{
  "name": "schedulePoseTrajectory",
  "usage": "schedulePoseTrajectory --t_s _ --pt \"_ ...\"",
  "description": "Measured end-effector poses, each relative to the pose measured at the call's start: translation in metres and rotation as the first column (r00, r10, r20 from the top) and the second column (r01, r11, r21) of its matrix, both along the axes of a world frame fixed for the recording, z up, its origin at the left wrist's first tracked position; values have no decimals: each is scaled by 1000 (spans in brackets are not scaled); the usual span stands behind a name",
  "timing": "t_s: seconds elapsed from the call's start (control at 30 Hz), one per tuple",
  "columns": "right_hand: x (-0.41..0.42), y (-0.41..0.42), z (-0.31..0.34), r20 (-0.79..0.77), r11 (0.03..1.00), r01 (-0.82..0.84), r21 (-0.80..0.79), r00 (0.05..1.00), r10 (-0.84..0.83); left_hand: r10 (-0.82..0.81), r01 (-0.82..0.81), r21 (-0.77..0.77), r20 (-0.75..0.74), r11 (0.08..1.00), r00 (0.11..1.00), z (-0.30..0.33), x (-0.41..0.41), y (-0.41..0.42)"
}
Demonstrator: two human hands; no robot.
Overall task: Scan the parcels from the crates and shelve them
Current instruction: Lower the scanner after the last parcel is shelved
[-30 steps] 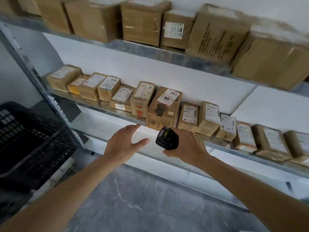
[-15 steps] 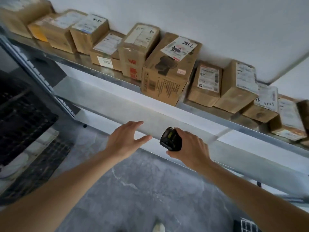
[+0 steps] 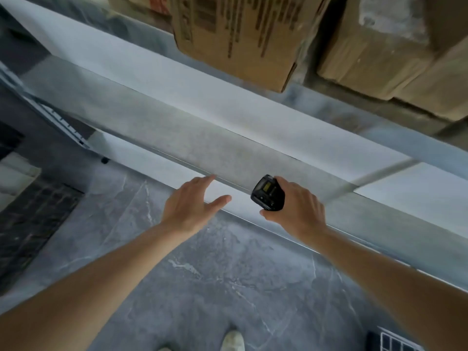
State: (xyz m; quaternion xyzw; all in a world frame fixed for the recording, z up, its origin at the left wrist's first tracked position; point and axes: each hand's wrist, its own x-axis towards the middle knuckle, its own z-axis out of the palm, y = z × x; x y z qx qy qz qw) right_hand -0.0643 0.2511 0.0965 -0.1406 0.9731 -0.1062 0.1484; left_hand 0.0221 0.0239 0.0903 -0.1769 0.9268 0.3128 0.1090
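My right hand (image 3: pixel 298 211) is shut on a small black handheld scanner (image 3: pixel 268 193) whose lit screen faces up. My left hand (image 3: pixel 191 205) is open, palm down, fingers spread, holding nothing. Both hands hover over the front edge of an empty lower metal shelf (image 3: pixel 177 130). On the shelf above, at the frame's top, stands a brown cardboard parcel (image 3: pixel 235 34) with dark print, and a second taped parcel (image 3: pixel 385 44) sits to its right. No parcel is in either hand.
A black plastic crate (image 3: pixel 33 224) lies on the floor at the left. The corner of another crate (image 3: pixel 395 342) shows at the bottom right. Grey marbled floor (image 3: pixel 215 287) lies below, with my shoe (image 3: pixel 233 340) at the bottom edge. A perforated shelf upright (image 3: pixel 60 122) slants at the left.
The view has tilted down from the parcel rows to the empty lower shelf and the floor. Both hands kept their poses, the right still holding the scanner.
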Motion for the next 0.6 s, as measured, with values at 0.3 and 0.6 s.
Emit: schedulePoseTrajectory --t_s 0.3,0.6 --pt "-54 -1 -85 13 999 21 41 1000 -22 46 -47 26 21 999 999 -66 -35 9" --pt "-99 -21 -125 -34 999 51 12 998 -50 25 -25 -29 6 999 1000 -99 -57 -11"
